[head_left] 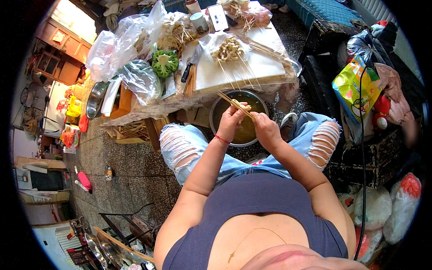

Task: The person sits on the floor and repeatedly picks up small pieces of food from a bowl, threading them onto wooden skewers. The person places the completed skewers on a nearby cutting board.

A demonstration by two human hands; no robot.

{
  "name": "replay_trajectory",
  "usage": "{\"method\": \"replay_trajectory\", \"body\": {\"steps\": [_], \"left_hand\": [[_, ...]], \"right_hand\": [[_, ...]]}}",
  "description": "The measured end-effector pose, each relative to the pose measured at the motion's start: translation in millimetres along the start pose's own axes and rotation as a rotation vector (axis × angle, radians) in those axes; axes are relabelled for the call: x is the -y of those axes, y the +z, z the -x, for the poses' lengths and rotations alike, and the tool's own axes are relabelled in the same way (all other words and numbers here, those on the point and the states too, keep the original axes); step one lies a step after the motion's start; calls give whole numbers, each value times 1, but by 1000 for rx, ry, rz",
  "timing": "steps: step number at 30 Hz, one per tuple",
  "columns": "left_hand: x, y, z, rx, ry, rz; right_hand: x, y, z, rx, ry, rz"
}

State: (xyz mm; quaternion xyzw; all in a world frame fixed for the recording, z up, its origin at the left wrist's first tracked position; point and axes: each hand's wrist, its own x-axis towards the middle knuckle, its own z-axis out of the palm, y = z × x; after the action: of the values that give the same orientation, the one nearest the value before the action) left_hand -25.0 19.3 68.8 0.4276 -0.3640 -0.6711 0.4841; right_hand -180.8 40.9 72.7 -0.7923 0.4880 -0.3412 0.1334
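Observation:
Above a metal basin (213, 118) of murky water between my knees, both hands are closed on a small bunch of bamboo skewers (225, 97). My left hand (229, 123) grips it from the left, beside some pale food pieces (243, 107), perhaps mushroom. At the bunch's lower right end, the fingers of my right hand (266, 129) are pinched together. Just beyond the basin, a white cutting board (202, 76) lies on the table. Skewered mushrooms (228, 48) rest there on plastic, their sticks pointing toward me.
Left of the board are a black-handled knife (186, 73), loose skewers (191, 80), a green broccoli head (165, 64) and clear plastic bags (141, 81). A phone (218, 18) stands at the back beside a jar (198, 21). A black cable (362, 157) hangs at right.

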Motion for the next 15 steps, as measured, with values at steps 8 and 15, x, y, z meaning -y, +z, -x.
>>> {"method": "replay_trajectory", "body": {"steps": [8,15], "left_hand": [[-6,-30,-7,177,-4,405],[5,-56,-15,145,5,890]], "right_hand": [[-3,-6,10,99,207,-455],[-9,-14,17,141,234,-447]]}}
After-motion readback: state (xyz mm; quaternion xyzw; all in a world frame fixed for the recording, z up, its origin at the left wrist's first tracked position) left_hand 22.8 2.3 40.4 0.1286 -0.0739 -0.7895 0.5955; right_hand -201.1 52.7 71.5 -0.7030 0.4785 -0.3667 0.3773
